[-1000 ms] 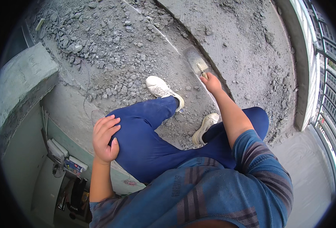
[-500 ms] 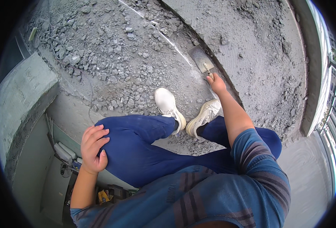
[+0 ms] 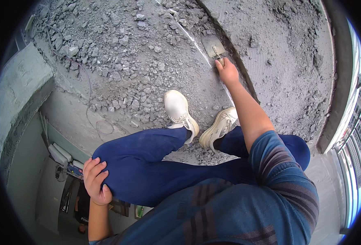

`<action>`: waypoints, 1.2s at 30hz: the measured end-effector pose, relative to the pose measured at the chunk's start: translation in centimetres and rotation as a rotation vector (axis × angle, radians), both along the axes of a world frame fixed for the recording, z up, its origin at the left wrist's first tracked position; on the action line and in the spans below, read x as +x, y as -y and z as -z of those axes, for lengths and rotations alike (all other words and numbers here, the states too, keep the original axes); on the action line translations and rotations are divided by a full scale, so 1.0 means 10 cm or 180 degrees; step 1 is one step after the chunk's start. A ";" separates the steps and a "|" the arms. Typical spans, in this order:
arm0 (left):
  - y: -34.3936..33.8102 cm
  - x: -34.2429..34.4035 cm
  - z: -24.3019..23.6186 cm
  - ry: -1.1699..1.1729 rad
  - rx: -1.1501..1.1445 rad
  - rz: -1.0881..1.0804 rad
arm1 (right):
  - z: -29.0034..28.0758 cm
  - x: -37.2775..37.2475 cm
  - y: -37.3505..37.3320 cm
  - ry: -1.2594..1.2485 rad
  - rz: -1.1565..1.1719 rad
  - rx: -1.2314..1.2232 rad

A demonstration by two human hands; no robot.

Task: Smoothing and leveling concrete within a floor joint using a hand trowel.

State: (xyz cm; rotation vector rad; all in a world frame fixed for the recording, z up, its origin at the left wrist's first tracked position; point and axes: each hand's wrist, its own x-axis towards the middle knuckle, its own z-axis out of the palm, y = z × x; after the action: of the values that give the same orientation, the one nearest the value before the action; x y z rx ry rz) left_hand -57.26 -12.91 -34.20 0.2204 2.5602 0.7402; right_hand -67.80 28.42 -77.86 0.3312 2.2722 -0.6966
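Note:
My right hand is closed round the short handle of a trowel. The trowel's flat, dusty metal blade points away from me, low over the ground beside the step edge of a raised grey slab. Part of the handle is hidden in my palm. My left hand lies on my left knee, its fingers stretched over the blue trouser cloth and holding nothing. Left of the trowel, a white line runs along the dusty ground.
Broken concrete rubble covers the ground ahead and left, with a thin cable across it. A concrete ledge stands at the left. Low on the left, another person is partly visible. A low wall borders the right side.
My right hand and the trowel have moved a little farther away, along the step edge. The view has shifted slightly. My left hand still rests on the knee.

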 end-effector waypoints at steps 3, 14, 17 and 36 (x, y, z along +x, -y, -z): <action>-0.02 0.08 -0.03 -0.0040 -0.0030 -0.0116 | 0.00 -0.02 0.10 0.0030 0.0022 0.0092; 0.05 0.24 -0.07 0.0128 -0.0036 -0.0133 | 0.09 -0.03 0.10 0.0100 0.0046 0.0039; 0.07 0.25 -0.07 0.0149 -0.0038 -0.0110 | 0.12 -0.07 0.05 -0.0082 -0.0369 0.0501; -0.01 0.16 -0.01 0.0068 -0.0029 -0.0126 | -0.06 -1.47 0.95 -0.0707 -0.0383 -0.0134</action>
State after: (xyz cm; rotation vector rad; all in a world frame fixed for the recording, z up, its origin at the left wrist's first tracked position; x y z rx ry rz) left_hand -55.66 -12.84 -34.07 0.1587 2.5539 0.7415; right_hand -82.48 18.92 -77.25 0.0992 2.4589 -0.7488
